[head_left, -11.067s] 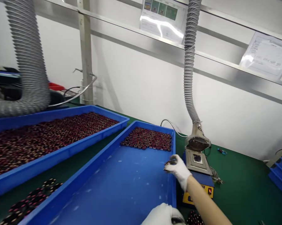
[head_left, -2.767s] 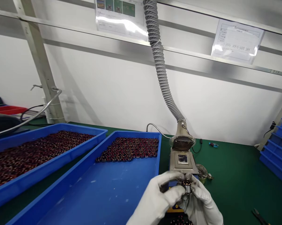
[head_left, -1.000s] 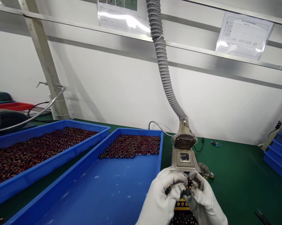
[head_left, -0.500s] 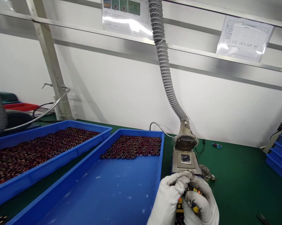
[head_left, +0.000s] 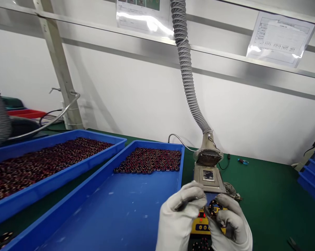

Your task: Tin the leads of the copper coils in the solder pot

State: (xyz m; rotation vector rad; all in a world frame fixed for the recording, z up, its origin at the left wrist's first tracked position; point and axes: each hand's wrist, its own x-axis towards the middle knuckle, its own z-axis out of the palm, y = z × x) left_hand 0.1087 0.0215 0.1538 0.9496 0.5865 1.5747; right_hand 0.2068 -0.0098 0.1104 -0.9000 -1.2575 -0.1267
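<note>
My left hand (head_left: 182,211), in a white glove, has its thumb and fingers pinched together. Whatever may be between the fingertips is too small to make out. In my gloved right hand (head_left: 232,223) a small round black part with gold-coloured spots (head_left: 214,207) is gripped between thumb and fingers, close to the left fingertips but apart from them. Behind and below the hands is a yellow control panel (head_left: 200,227) with red lit digits, partly covered. Beyond it stands a metal housing (head_left: 197,174) with a shiny square on top. More round black parts (head_left: 200,245) lie below the hands.
A long blue tray (head_left: 120,209) on my left holds many small round parts (head_left: 149,160) at its far end. Another blue tray (head_left: 115,144) beside it is full of them. A grey duct hose (head_left: 187,76) hangs to a fume hood (head_left: 208,157). Blue bins (head_left: 313,177) stand right.
My hands have drawn apart: the left has moved left, the right slightly right with the round black part. More of the yellow panel shows. The view has shifted a little.
</note>
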